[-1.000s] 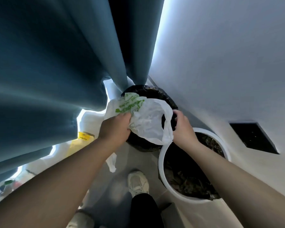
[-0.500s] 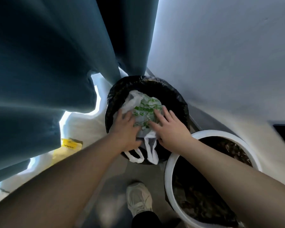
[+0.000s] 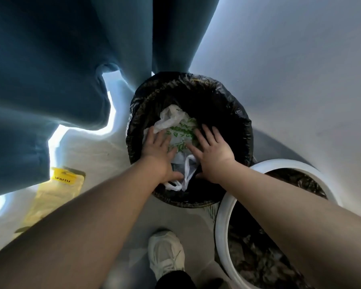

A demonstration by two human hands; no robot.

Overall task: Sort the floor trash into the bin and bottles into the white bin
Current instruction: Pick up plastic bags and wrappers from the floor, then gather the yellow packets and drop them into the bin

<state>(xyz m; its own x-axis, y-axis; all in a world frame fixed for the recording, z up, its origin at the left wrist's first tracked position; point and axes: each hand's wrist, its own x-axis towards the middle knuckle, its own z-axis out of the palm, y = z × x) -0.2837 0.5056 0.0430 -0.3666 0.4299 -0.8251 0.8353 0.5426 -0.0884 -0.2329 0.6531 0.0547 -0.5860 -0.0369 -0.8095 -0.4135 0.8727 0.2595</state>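
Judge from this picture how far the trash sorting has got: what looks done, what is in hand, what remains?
Done: the white plastic bag sits inside the black-lined bin. In hand: the left hand and right hand press it down with flat fingers, while its handles hang over the near rim. Left: a yellow packet lies outside the bin, to the left. No bottle shows, so that part cannot be judged.
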